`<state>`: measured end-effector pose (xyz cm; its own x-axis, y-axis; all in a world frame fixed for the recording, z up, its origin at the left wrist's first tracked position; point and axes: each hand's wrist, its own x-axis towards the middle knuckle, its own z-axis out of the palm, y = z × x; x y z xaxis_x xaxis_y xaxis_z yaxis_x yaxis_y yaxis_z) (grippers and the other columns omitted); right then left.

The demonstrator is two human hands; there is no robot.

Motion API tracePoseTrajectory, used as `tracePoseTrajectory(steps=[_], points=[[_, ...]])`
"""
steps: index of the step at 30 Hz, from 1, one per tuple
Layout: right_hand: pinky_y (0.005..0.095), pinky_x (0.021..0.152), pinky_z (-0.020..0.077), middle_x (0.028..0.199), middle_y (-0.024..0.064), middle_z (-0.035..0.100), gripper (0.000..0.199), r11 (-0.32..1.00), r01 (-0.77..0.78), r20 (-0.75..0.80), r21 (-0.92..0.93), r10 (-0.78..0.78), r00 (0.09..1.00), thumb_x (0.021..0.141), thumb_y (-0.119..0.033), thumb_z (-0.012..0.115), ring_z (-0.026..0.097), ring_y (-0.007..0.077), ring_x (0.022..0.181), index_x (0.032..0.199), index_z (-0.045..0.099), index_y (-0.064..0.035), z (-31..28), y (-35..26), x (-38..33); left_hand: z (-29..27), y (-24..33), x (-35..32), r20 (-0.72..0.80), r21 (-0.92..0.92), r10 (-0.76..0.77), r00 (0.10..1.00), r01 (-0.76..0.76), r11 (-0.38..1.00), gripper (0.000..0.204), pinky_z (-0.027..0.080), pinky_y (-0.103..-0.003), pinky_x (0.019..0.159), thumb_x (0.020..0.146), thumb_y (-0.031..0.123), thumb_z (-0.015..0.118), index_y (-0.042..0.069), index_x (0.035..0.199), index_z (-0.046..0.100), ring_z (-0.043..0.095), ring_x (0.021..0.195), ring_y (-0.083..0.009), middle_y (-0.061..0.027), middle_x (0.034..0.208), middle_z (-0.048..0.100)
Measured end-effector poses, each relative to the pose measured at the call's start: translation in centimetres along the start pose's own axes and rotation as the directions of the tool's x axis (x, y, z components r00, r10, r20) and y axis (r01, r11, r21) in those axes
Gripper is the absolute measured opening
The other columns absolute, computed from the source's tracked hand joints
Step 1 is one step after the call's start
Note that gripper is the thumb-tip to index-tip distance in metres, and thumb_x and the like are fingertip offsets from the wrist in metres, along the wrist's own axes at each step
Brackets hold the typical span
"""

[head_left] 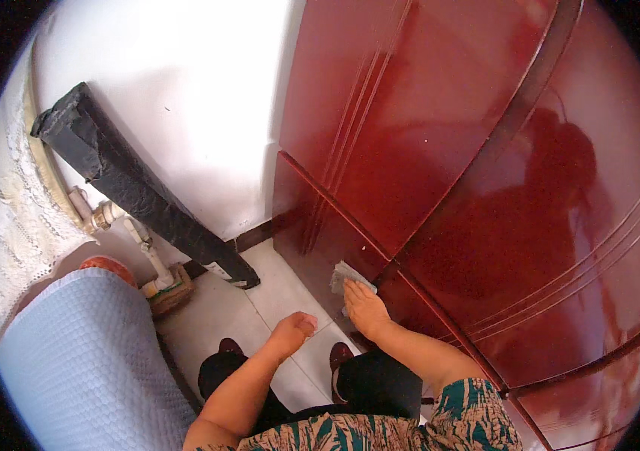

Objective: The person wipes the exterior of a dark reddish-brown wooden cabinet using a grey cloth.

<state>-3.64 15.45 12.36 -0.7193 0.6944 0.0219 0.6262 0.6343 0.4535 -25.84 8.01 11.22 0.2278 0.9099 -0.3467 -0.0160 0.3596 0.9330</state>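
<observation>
My right hand (366, 307) presses a folded grey cloth (347, 276) against the lower part of a glossy dark red cabinet (440, 188), near where its ledge meets the seam between two panels. The fingers lie over the cloth's near side, and its far edge sticks out beyond them. My left hand (294, 334) hangs over the floor, loosely curled into a fist, apart from the cabinet. Nothing shows in it.
A long black-wrapped bundle (147, 184) leans against the white wall (192, 90). White pipes (143, 240) stand behind it at the left. Nearby are a bed with a light blue quilted cover (87, 361) and a lace cloth (15, 218). Pale tiles (275, 278) cover the floor.
</observation>
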Motion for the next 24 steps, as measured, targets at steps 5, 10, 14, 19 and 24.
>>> tracePoseTrajectory(steps=[5, 10, 14, 19, 24], points=[[0.0366, 0.112, 0.018, 0.141, 0.0127, 0.04, 0.043, 0.996, -0.071, -0.118, -0.053, 0.064, 0.991, 0.085, -0.014, 0.048, 0.03, 0.0238, 0.136, 0.125, 0.052, 0.0, -3.3, 1.7, 5.3, 1.0, -3.0, 1.6, -0.01, 0.241, 0.174, 0.985, -0.167, 0.956, 0.026, 0.048, -0.032, 0.082, 0.085, 0.023, 0.058, 0.001, 0.099, 0.061, 0.063, 0.09, -0.0255, -0.0123, 0.093, 0.067], [0.0365, 0.112, 0.0168, 0.144, 0.0128, 0.035, 0.047, 0.984, -0.166, -0.185, -0.07, 0.151, 0.971, 0.085, -0.015, 0.047, 0.027, 0.0229, 0.137, 0.131, 0.046, -0.0008, -7.7, 2.3, 9.3, 1.8, -0.3, -0.6, 0.091, 0.55, 0.105, 0.99, -0.138, 0.824, 0.03, 0.048, -0.034, 0.083, 0.089, 0.026, 0.055, 0.003, 0.108, 0.058, 0.061, 0.094, -0.0253, -0.0113, 0.102, 0.064], [0.0352, 0.112, 0.0178, 0.142, 0.0128, 0.04, 0.044, 0.933, -0.206, 0.029, 0.295, 0.206, 0.978, 0.087, -0.017, 0.045, 0.03, 0.0232, 0.135, 0.128, 0.05, -0.0011, 3.5, -0.3, 7.3, 2.4, -0.3, -1.2, 0.199, 0.775, 0.064, 0.978, -0.197, 0.601, 0.04, 0.047, -0.041, 0.088, 0.088, 0.031, 0.056, 0.004, 0.118, 0.054, 0.058, 0.103, -0.033, -0.016, 0.114, 0.06], [0.0349, 0.111, 0.02, 0.137, 0.0134, 0.046, 0.043, 0.98, -0.031, 0.205, 0.196, -0.01, 0.979, 0.087, -0.018, 0.046, 0.035, 0.0228, 0.132, 0.124, 0.055, 0.0, 4.2, -2.2, 5.6, 2.5, 0.6, -3.2, 0.315, 0.786, -0.064, 0.947, -0.223, 0.577, 0.047, 0.045, -0.043, 0.092, 0.089, 0.034, 0.053, 0.005, 0.126, 0.049, 0.055, 0.11, -0.0346, -0.0178, 0.121, 0.055], [0.0354, 0.111, 0.0195, 0.137, 0.0132, 0.046, 0.041, 0.936, -0.139, 0.058, 0.323, 0.127, 0.99, 0.087, -0.017, 0.045, 0.034, 0.0227, 0.133, 0.123, 0.056, 0.0008, 7.8, -2.6, 7.1, 3.7, 2.6, -3.7, 0.408, 0.805, -0.218, 0.887, -0.237, 0.544, 0.049, 0.045, -0.043, 0.092, 0.089, 0.035, 0.052, 0.005, 0.129, 0.047, 0.054, 0.111, -0.0348, -0.019, 0.123, 0.054]])
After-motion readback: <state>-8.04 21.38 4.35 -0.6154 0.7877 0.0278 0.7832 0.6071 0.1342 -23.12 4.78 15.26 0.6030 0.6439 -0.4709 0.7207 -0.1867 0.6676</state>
